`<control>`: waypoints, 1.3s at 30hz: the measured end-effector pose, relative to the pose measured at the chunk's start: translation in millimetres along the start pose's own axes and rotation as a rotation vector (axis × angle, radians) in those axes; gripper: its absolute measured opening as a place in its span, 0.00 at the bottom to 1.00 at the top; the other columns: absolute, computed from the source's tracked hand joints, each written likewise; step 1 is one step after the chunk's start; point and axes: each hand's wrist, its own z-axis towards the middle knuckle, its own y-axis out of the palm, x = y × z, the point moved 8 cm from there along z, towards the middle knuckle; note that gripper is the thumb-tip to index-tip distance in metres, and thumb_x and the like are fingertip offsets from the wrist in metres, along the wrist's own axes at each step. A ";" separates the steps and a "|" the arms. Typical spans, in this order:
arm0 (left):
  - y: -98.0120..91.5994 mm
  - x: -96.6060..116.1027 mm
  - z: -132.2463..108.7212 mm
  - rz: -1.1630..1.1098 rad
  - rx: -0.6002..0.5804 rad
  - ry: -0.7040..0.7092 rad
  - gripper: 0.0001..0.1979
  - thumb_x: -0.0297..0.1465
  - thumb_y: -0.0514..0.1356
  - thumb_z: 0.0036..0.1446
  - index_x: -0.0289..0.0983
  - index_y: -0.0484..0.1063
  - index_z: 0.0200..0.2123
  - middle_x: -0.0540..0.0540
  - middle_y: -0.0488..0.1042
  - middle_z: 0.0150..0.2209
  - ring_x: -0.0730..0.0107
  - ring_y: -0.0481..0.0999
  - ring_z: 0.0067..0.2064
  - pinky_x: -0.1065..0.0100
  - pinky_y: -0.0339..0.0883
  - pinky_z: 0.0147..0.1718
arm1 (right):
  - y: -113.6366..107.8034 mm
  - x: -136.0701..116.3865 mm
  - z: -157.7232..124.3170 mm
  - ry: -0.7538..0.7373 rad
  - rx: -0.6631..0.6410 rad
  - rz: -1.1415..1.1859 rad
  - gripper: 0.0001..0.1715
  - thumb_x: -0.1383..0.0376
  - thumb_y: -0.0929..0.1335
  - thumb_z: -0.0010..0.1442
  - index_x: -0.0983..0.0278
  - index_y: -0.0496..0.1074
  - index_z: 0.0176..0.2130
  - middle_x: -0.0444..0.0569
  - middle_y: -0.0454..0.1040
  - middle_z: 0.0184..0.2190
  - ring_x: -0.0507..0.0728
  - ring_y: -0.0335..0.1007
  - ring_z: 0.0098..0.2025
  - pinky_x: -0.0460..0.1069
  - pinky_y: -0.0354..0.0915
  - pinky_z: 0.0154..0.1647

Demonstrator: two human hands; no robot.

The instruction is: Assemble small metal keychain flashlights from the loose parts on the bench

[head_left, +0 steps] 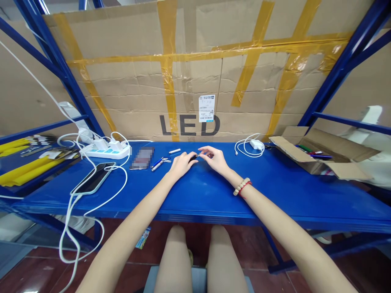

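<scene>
Above the middle of the blue table, my left hand [182,164] is closed with thumb and fingertips on a small dark piece [194,157] with a shiny end. What kind of piece it is, I cannot make out. My right hand [216,160] faces it from the other side, thumb and fingertips pinched close to the shiny end; what lies between them is too small to name. Just left of my left hand lie a short silver tube [175,151] and a silver cylinder [157,165] beside a blue one with small metal clips.
A blurred-over phone-like slab [142,158], a white-edged phone [94,179] and a power strip [106,152] with loose white cables are on the left. A charger [257,144] lies back right, near an open cardboard box [317,148] with pens. Taped cardboard [134,93] stands behind.
</scene>
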 end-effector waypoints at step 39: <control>1.2 14.8 -0.6 0.034 0.006 0.128 0.14 0.33 0.48 0.63 0.38 0.60 0.51 0.43 0.73 0.44 0.62 0.70 0.45 0.63 0.60 0.45 | -1.8 6.1 2.3 0.108 0.039 0.245 0.16 0.59 0.70 0.49 0.66 0.74 0.36 0.51 0.77 0.28 0.55 0.74 0.29 0.49 0.68 0.30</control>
